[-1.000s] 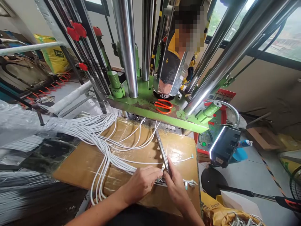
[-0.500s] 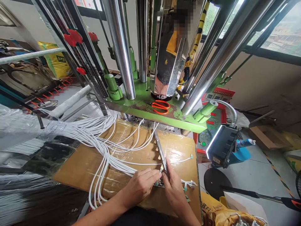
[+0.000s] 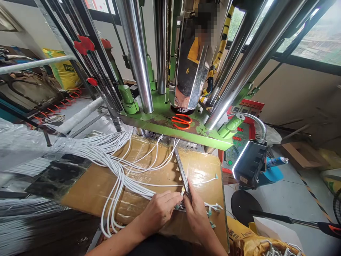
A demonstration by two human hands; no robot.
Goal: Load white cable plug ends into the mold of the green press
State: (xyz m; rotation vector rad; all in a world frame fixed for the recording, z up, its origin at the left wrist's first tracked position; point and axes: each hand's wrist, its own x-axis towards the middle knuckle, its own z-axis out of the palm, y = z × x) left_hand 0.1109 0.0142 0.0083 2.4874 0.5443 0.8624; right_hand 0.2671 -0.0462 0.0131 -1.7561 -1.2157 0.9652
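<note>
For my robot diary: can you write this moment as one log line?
left hand: fingers on white cables | right hand: on metal strip | surface: cardboard board

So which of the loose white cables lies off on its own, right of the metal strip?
The single white cable with the small green-tipped end; the others bunch left of the metal strip.

Over the last second my left hand (image 3: 160,209) and right hand (image 3: 195,213) have drawn closer together at the near end of the metal strip (image 3: 182,174), fingertips now nearly touching.
</note>
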